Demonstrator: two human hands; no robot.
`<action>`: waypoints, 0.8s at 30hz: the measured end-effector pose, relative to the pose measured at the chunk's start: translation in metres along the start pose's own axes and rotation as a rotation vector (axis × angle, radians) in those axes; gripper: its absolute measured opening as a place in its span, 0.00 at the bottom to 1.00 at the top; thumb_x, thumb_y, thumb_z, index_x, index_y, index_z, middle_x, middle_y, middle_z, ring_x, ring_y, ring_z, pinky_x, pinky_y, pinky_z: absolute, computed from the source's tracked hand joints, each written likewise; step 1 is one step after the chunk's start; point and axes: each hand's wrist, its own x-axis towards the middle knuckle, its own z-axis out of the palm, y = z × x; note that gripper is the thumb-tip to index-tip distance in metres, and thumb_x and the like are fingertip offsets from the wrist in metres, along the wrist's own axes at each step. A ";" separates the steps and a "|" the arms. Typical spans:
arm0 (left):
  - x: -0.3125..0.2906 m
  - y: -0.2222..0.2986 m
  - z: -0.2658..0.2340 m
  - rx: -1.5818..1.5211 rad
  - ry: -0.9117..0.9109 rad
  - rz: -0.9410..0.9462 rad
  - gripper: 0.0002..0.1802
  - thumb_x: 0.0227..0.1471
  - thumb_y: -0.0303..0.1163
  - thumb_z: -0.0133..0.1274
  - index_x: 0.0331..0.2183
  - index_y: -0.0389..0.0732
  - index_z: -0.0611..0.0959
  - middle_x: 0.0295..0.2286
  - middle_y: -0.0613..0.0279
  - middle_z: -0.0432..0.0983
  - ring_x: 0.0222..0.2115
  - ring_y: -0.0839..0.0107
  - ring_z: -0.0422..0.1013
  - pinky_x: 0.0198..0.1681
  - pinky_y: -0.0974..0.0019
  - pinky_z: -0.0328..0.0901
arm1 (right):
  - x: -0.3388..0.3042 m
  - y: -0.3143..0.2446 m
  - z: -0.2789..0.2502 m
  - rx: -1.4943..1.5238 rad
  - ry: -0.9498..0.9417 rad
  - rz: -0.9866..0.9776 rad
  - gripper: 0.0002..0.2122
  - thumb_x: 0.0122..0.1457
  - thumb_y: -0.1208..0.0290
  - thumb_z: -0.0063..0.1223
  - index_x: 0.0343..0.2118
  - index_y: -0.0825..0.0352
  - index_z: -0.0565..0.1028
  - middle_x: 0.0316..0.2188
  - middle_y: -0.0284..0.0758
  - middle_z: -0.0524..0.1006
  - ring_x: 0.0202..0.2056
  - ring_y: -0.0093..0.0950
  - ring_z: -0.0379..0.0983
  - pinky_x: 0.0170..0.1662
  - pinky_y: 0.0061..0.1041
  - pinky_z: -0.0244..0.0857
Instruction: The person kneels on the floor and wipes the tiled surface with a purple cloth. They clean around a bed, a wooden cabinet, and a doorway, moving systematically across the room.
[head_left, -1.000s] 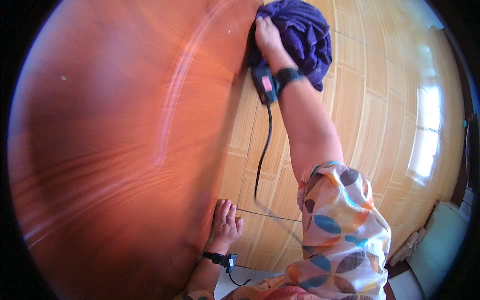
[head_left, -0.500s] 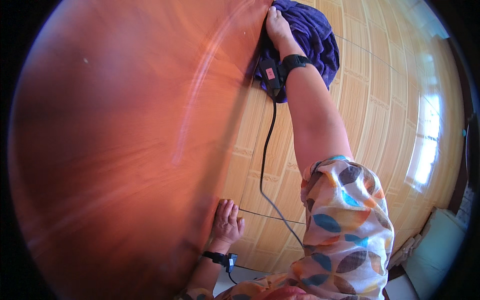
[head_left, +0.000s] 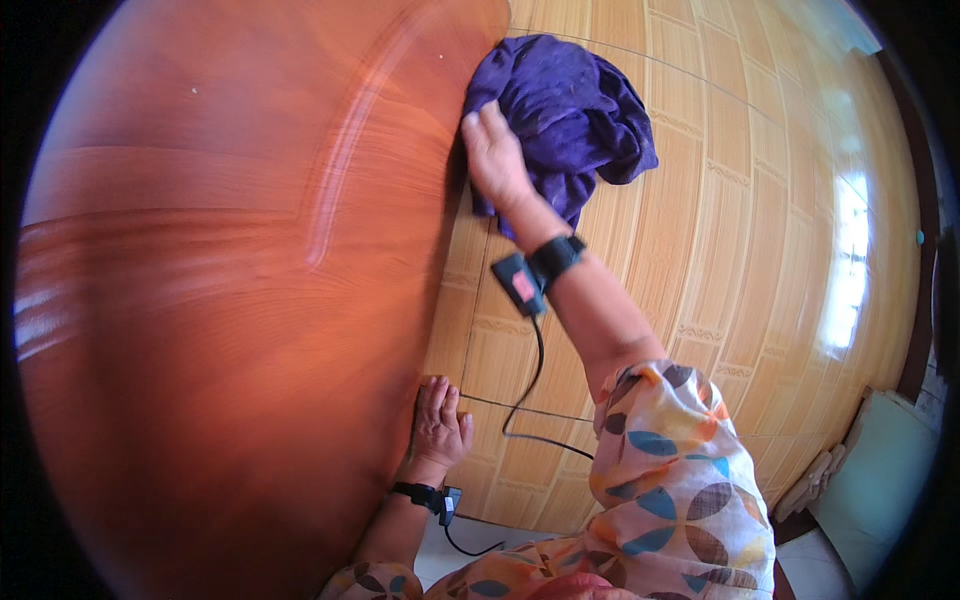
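My right hand (head_left: pixel 494 165) is on a bunched purple cloth (head_left: pixel 570 110), its fingers laid over the cloth's left side. The cloth spreads over the light wood-patterned tiles, close against the edge of a glossy reddish-brown wooden surface (head_left: pixel 230 330). Lower down, my left hand (head_left: pixel 440 425) lies flat beside that same edge, its fingers together and stretched out and the thumb apart. Nothing shows in it. Each wrist wears a black strap with a small box and a cable.
Wood-patterned tiles (head_left: pixel 690 270) fill the right side, with bright window glare on them. At the lower right stands a pale green panel (head_left: pixel 880 480), beside some beige items (head_left: pixel 812 480). A dark border (head_left: pixel 915 200) runs along the far right.
My right hand and the purple cloth have moved nearer to me and left along the wooden edge. My right elbow is more bent. The left hand stays against the edge.
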 end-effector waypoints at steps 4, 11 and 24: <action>0.001 0.000 -0.003 0.001 -0.009 0.006 0.33 0.55 0.34 0.51 0.60 0.33 0.63 0.60 0.37 0.59 0.61 0.35 0.56 0.66 0.37 0.51 | -0.052 -0.053 0.015 0.039 -0.002 -0.208 0.21 0.69 0.67 0.45 0.58 0.78 0.66 0.64 0.63 0.58 0.67 0.58 0.50 0.70 0.43 0.45; 0.005 -0.001 0.000 0.028 0.026 0.021 0.34 0.55 0.35 0.52 0.60 0.34 0.64 0.61 0.41 0.57 0.62 0.38 0.55 0.66 0.39 0.52 | 0.075 -0.060 0.019 0.007 0.191 -0.233 0.29 0.73 0.54 0.32 0.64 0.78 0.60 0.65 0.57 0.61 0.69 0.46 0.53 0.70 0.31 0.50; 0.009 -0.004 0.001 -0.023 0.042 -0.013 0.36 0.56 0.39 0.52 0.62 0.37 0.63 0.63 0.46 0.57 0.63 0.42 0.55 0.67 0.42 0.53 | 0.199 0.020 -0.009 -0.207 0.004 0.285 0.31 0.70 0.50 0.27 0.64 0.72 0.64 0.65 0.46 0.64 0.67 0.39 0.59 0.67 0.32 0.53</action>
